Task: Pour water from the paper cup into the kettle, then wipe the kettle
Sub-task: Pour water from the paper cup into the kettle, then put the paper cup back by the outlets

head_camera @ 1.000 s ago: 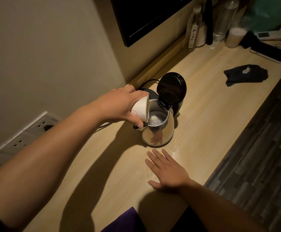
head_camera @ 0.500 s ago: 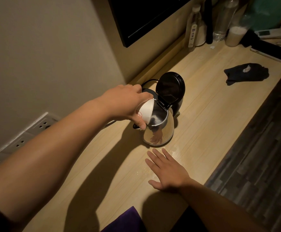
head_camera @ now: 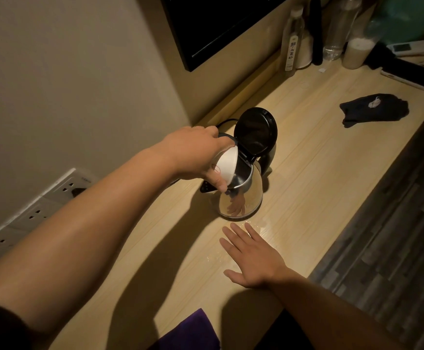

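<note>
A shiny steel kettle [head_camera: 243,198] stands on the wooden counter [head_camera: 306,173] with its black lid [head_camera: 255,131] flipped up. My left hand [head_camera: 193,155] grips a white paper cup [head_camera: 227,164] and holds it tipped steeply, mouth down over the kettle's opening. My right hand [head_camera: 251,256] rests flat on the counter just in front of the kettle, fingers straight and spread. A purple cloth [head_camera: 190,332] shows at the bottom edge. Small water drops glisten on the counter beside my right hand.
A dark cloth [head_camera: 375,109] lies further along the counter. Bottles [head_camera: 293,39] and a jar stand at the far end beside a black device [head_camera: 412,74]. A dark screen [head_camera: 218,26] hangs on the wall; a power strip [head_camera: 41,205] sits at the left.
My left hand has tipped the cup further over, from slanted to nearly upside down above the kettle's opening. My right hand has stayed flat in place.
</note>
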`<state>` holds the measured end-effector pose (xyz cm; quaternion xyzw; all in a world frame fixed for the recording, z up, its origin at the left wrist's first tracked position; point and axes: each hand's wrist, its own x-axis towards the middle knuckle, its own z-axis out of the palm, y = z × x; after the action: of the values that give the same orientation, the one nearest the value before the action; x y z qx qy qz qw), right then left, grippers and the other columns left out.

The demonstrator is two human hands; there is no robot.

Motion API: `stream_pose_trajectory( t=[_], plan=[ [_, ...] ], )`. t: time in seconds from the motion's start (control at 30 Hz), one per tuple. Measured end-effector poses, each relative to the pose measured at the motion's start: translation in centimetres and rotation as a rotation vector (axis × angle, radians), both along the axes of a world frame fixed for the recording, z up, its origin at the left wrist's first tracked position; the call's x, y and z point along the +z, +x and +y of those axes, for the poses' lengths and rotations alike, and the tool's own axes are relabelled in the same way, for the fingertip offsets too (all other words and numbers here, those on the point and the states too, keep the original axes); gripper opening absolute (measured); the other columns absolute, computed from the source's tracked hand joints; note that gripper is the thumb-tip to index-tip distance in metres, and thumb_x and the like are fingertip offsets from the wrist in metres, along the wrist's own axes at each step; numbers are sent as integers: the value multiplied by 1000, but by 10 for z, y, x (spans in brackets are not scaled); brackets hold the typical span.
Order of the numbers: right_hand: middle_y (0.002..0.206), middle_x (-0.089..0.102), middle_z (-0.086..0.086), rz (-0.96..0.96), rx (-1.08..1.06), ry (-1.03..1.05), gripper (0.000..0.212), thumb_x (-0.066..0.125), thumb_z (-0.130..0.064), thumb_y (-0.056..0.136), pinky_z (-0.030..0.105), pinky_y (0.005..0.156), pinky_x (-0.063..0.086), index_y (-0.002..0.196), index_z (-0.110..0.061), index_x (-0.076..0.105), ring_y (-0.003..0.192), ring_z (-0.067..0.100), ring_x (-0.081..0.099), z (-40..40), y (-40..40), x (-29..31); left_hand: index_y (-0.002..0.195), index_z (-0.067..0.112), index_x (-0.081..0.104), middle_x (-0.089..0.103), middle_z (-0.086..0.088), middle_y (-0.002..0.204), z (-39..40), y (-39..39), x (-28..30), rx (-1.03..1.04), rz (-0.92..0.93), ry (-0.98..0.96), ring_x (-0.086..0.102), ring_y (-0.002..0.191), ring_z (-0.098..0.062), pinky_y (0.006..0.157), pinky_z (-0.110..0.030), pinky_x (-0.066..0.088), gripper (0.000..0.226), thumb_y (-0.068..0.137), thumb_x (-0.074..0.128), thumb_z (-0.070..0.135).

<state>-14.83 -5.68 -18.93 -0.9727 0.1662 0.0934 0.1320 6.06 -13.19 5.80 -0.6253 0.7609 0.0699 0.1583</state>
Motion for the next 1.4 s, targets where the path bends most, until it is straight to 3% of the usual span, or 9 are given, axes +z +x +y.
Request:
stream_pose_trajectory(
  t=[0.27, 0.4, 0.53, 0.6, 0.67, 0.77, 0.87, 1.0, 1.4],
  plan=[
    [161, 26, 12, -19, -15, -4, 77, 23, -68, 94, 50, 117, -3, 150, -18, 38, 149, 33, 16, 2, -2, 0, 124, 57, 33, 47, 25, 122, 88, -4, -39, 660, 1006, -393, 47, 109, 5, 81, -9, 41, 71, 68, 75, 60],
    [166, 9, -1, -21, -80, 79, 73, 17, -68, 95, 42, 119, -13, 155, -27, 28, 152, 21, -3, 2, -4, 17, 128, 55, 33, 48, 17, 128, 131, -25, -54, 961, 1262, -511, 48, 116, -4, 84, -18, 46, 74, 68, 77, 50],
    [154, 41, -8, -297, -311, 444, 48, 43, -49, 100, 35, 120, 20, 143, -29, 48, 144, 12, 29, -1, 2, 70, 129, 53, 31, 46, 16, 130, 177, -43, -61, 1187, 1330, -624, 46, 119, -7, 82, -20, 41, 73, 76, 78, 33],
    [144, 51, -10, -452, -444, 681, 38, 50, -41, 100, 20, 102, 40, 137, -32, 55, 130, 1, 43, -1, 9, 108, 131, 52, 30, 44, 14, 134, 199, -54, -63, 1285, 1319, -675, 43, 122, -9, 84, -21, 39, 76, 76, 78, 29],
    [140, 54, -11, -489, -436, 894, 34, 48, -39, 101, 9, 89, 41, 134, -36, 55, 121, -6, 47, 1, 20, 143, 129, 55, 30, 44, 16, 135, 218, -66, -63, 1342, 1280, -751, 43, 122, -7, 85, -19, 39, 78, 75, 79, 29],
    [144, 53, -8, -386, -278, 1090, 46, 41, -51, 100, 35, 106, 44, 141, -34, 50, 130, 8, 48, 10, 38, 177, 123, 67, 29, 44, 26, 131, 239, -86, -64, 1379, 1235, -853, 43, 120, 1, 86, -15, 39, 79, 71, 81, 36],
    [132, 61, -13, -331, -193, 1175, 40, 39, -52, 100, 37, 104, 47, 135, -41, 53, 122, 6, 55, 25, 56, 190, 122, 70, 27, 42, 42, 122, 250, -97, -60, 1405, 1221, -931, 42, 114, 14, 82, -5, 39, 79, 64, 78, 52],
    [117, 67, -24, -273, -156, 1203, 25, 40, -48, 102, 20, 91, 49, 118, -57, 57, 112, -4, 59, 47, 77, 187, 125, 68, 26, 44, 37, 124, 271, -87, -63, 1473, 1239, -954, 45, 117, 8, 82, -10, 40, 79, 65, 76, 56],
    [118, 69, -13, -232, -299, 1244, 26, 41, -41, 104, 27, 90, 53, 115, -47, 64, 113, 6, 62, 79, 153, 138, 136, 59, 30, 44, 19, 140, 320, 2, -110, 1368, 1357, -685, 42, 127, -6, 80, -20, 46, 71, 81, 72, 40]
  ],
)
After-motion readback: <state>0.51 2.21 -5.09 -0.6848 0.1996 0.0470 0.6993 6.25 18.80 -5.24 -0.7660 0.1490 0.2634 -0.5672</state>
